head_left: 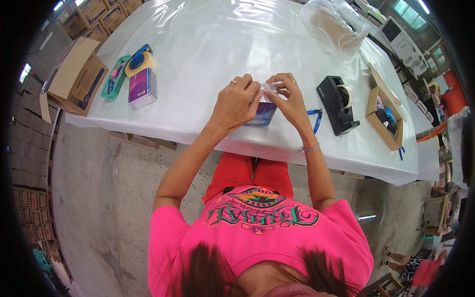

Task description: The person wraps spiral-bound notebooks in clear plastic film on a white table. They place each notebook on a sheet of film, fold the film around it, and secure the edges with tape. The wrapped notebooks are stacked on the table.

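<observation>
both hands, left hand (pixel 236 103) and right hand (pixel 289 101), had a closed grip on a small blue packet (pixel 262 114) in clear wrap near the counter (pixel 208 44) front edge, open surface beyond.

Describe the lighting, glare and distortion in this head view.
Head view: even daylight, soft shadows; white glare streaks on the shiny table cover and on the clear bag; fisheye bends the table edge and darkens the corners; left hand, right hand and the small packet between them are sharp.
</observation>
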### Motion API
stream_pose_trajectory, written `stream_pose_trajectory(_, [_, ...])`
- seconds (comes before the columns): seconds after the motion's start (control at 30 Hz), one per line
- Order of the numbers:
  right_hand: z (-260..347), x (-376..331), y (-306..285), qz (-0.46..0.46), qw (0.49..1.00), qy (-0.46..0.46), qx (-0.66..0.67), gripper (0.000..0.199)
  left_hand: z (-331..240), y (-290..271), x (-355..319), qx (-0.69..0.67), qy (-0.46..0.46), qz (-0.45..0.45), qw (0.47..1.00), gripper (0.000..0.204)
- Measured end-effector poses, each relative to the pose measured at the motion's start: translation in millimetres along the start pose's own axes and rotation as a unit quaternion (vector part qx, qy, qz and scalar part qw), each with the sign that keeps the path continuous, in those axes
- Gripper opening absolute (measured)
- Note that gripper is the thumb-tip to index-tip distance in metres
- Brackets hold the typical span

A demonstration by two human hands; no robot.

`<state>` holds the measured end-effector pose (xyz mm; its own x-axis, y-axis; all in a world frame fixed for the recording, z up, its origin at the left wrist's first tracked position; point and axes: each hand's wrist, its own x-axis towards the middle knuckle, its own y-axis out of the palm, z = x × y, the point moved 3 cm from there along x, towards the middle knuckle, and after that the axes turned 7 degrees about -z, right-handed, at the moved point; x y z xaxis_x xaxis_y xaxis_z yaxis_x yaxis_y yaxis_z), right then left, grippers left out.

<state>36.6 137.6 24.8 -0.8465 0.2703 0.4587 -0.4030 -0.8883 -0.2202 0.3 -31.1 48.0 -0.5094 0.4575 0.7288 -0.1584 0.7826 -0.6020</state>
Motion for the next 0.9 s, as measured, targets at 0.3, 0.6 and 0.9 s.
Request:
stream_pose_trajectory(0.3, [-11.4,24.0,-8.1,0.133,0.976,0.150,0.081,0.054,7.8,7.0,0.2,-0.085,-0.128,-0.049,0.987,0.027])
stream_pose_trajectory(0.6, [-26.2,32.8,-6.5,0.158,0.961,0.205,0.102,0.038,55.5,28.1,0.0,-0.359,-0.310,0.091,0.876,0.047])
stream_pose_trajectory(0.9, [-18.0,23.5,-2.2,0.095,0.970,0.198,0.107,0.028,55.2,22.3,-6.2,-0.422,-0.354,0.134,0.824,0.036])
